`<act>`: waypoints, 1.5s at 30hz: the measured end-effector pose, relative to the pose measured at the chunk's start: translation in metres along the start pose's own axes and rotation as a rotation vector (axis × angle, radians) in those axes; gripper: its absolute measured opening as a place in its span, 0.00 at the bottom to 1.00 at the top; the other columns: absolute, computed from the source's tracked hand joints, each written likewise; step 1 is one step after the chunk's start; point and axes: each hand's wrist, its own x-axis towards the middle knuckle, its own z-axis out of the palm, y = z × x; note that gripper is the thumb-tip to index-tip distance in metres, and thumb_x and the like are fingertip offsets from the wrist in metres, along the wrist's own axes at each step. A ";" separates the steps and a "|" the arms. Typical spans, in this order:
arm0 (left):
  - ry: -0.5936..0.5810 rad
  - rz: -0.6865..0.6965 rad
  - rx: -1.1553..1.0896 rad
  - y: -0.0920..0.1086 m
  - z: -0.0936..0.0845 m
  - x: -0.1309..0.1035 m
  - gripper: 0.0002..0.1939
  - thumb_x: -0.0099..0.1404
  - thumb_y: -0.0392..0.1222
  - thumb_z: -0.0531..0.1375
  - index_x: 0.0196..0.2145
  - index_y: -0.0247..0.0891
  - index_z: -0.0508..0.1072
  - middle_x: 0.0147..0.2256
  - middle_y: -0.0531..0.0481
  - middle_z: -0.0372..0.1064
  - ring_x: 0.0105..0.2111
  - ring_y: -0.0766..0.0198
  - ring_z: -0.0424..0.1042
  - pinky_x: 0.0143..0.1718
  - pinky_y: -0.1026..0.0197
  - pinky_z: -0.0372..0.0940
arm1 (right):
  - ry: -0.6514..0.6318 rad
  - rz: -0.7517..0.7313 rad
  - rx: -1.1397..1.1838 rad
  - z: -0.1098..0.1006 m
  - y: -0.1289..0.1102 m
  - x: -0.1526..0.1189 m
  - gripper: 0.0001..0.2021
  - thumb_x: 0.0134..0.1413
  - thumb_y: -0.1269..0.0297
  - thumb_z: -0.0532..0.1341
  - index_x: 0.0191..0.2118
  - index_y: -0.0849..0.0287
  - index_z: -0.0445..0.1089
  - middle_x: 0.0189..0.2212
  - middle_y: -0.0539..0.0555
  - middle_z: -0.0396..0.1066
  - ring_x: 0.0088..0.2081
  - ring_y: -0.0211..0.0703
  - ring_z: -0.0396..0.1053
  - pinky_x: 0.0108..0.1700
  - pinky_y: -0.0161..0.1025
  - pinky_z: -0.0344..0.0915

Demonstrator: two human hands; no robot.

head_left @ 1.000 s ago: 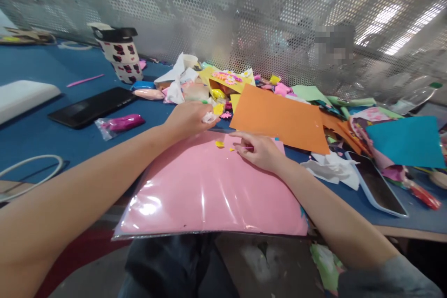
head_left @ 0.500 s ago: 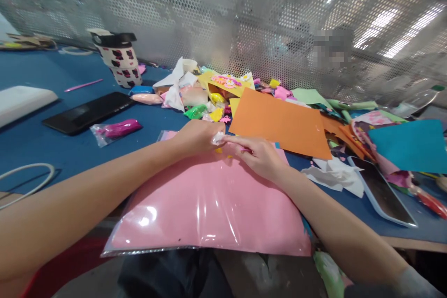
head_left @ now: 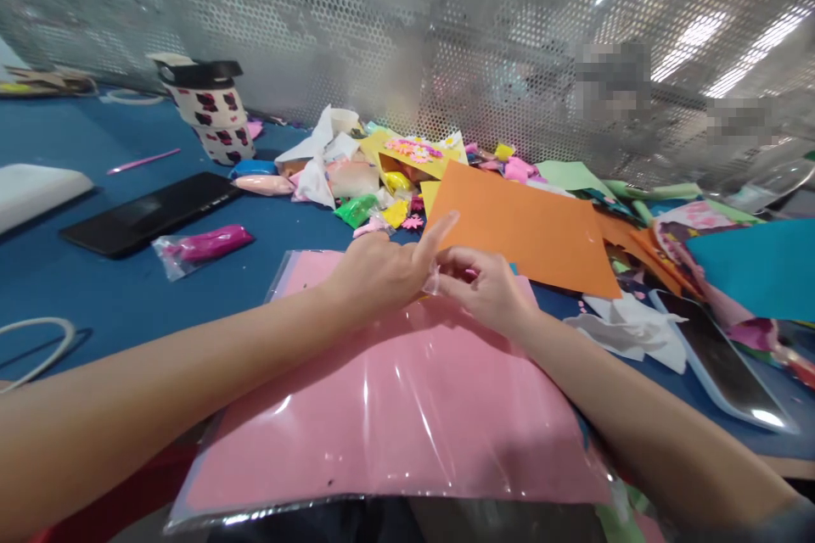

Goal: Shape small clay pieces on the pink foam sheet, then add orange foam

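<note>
A plastic sleeve with pink sheets (head_left: 395,407) lies at the table's front edge and overhangs it. Above its far part my left hand (head_left: 388,271) has its thumb raised and its other fingers curled, mostly turned from view. Close against it, my right hand (head_left: 480,284) pinches a small, clear or whitish scrap (head_left: 433,280) between thumb and fingers. Whether my left fingers also grip this scrap is hidden. An orange sheet (head_left: 522,229) lies just beyond my hands.
Left are a patterned cup (head_left: 216,123), a black tablet-like slab (head_left: 153,212) and a wrapped magenta piece (head_left: 213,244). Clay packets (head_left: 356,210) and paper lie behind. Right are crumpled tissue (head_left: 637,331), a phone (head_left: 726,361) and a teal sheet (head_left: 764,267). A perforated metal screen (head_left: 356,34) stands behind.
My left thumb has lifted, and my right fingers have bent into a pinch at the scrap. The pink sleeve appears lower and larger in view.
</note>
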 end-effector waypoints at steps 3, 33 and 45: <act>0.032 0.064 -0.013 -0.001 0.002 0.000 0.27 0.67 0.34 0.48 0.63 0.32 0.58 0.16 0.53 0.67 0.16 0.62 0.66 0.20 0.60 0.49 | -0.019 -0.005 -0.027 0.001 0.000 0.000 0.04 0.53 0.65 0.63 0.33 0.59 0.73 0.25 0.49 0.73 0.27 0.35 0.69 0.29 0.33 0.65; 0.109 0.296 -0.521 -0.037 0.005 -0.006 0.13 0.72 0.49 0.54 0.49 0.53 0.74 0.48 0.54 0.76 0.48 0.61 0.72 0.52 0.57 0.62 | -0.064 0.246 0.156 -0.007 -0.003 -0.011 0.11 0.56 0.68 0.60 0.44 0.55 0.75 0.22 0.45 0.70 0.15 0.27 0.57 0.15 0.27 0.57; 0.128 0.127 -0.718 -0.029 0.010 -0.005 0.15 0.71 0.51 0.53 0.34 0.43 0.76 0.33 0.50 0.76 0.35 0.63 0.74 0.38 0.61 0.66 | -0.074 0.364 0.319 -0.006 0.001 -0.007 0.11 0.51 0.62 0.65 0.41 0.59 0.78 0.19 0.46 0.69 0.15 0.27 0.52 0.14 0.28 0.49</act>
